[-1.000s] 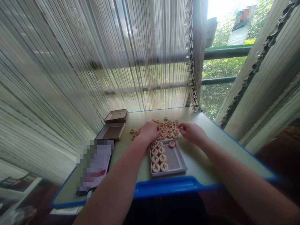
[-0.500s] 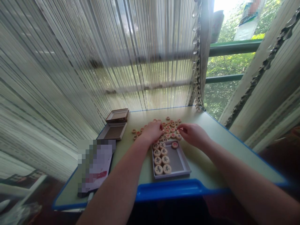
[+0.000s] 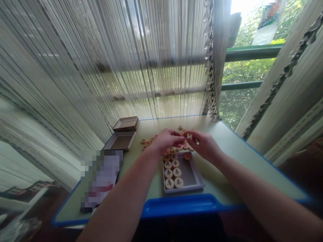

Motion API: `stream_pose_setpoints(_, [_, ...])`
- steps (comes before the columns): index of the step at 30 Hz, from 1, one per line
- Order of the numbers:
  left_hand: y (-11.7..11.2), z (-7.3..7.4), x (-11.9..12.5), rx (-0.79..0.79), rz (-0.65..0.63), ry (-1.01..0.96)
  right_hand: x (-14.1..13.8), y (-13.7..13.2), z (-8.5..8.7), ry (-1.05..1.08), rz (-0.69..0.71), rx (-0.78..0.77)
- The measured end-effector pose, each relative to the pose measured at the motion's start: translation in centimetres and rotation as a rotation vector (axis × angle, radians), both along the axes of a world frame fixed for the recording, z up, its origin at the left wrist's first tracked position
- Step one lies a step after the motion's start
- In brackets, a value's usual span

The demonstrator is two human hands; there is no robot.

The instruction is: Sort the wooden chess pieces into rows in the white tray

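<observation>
My left hand (image 3: 170,139) is pinched above a cluster of round wooden xiangqi pieces (image 3: 185,146), and a red-marked piece seems to sit at its fingertips. My right hand (image 3: 203,143) comes in from the other side with thumb and fingers curled; its fingertips meet those of my left hand, and whatever they grip is too small to tell. Just below lies a shallow white box (image 3: 200,178). Black-marked xiangqi pieces (image 3: 178,183) stand in two columns along its left side. One red-marked piece (image 3: 187,156) is at its upper right.
Two open box parts (image 3: 123,141) lie at the table's far left. Nearer me is a partly blurred tablet-like device (image 3: 103,181). The pale table (image 3: 242,168) has a blue edge and a blue tray-like front lip (image 3: 180,205). String curtains (image 3: 151,67) hang behind it.
My left hand has lifted and moved right from among the pieces. My right hand has shifted left, so the fingertips now meet above the cluster. The box's contents look the same.
</observation>
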State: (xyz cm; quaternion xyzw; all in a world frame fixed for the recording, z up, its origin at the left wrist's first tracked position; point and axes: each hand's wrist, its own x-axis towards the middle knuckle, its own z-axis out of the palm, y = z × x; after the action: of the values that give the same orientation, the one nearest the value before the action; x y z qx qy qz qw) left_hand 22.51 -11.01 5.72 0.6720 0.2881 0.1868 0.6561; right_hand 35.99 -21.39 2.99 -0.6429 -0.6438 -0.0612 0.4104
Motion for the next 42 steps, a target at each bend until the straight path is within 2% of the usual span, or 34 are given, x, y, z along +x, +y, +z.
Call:
stream_pose_setpoints(3, [0.1, 0.3, -0.3, -0.007, -0.011, 0.028, 0.0, -0.1, 0.0, -0.008, 0.018, 0.002])
stream_pose_setpoints(8, [-0.1, 0.9, -0.8, 0.139, -0.122, 0.098, 0.0, -0.3, 0.2, -0.001, 0.001, 0.059])
stream_pose_setpoints(11, [0.0, 1.5, -1.4, 0.201, -0.139, 0.111, 0.2, -0.8, 0.7, -0.004, 0.0, 0.029])
stream_pose_setpoints(15, [0.6, 2.1, -2.4, 0.314, -0.045, 0.128, 0.3, -1.9, 1.7, -0.065, 0.028, -0.204])
stream_pose_setpoints(18, [0.7, 2.4, -3.0, 0.401, 0.01, 0.116, 0.0, -2.7, 2.2, -0.145, 0.146, -0.408])
stream_pose_setpoints(20, [0.3, 2.5, -3.3, 0.452, 0.047, 0.1, -0.5, -3.1, 2.2, -0.178, 0.223, -0.498])
stream_pose_setpoints(22, [-0.4, 2.4, -3.6, 0.526, 0.109, 0.109, -0.8, -3.3, 1.9, -0.199, 0.243, -0.54])
stream_pose_setpoints(26, [-1.4, 1.5, -4.6, 0.748, 0.293, 0.221, -1.0, -3.2, 1.3, -0.239, 0.237, -0.553])
stream_pose_setpoints(29, [-1.5, -0.1, -5.9, 0.897, 0.367, 0.27, -0.9, -3.1, 1.1, -0.236, 0.269, -0.516])
stream_pose_setpoints(31, [-1.4, -1.4, -6.7, 0.926, 0.394, 0.256, -0.8, -2.9, 1.1, -0.215, 0.323, -0.513])
stream_pose_setpoints(36, [-1.2, -3.6, -7.0, 1.119, 0.362, 0.233, -0.7, -2.6, 0.8, -0.136, 0.38, -0.548])
stream_pose_setpoints(42, [-1.3, -3.9, -6.5, 1.216, 0.326, 0.23, -0.9, -2.6, 0.7, -0.107, 0.352, -0.521])
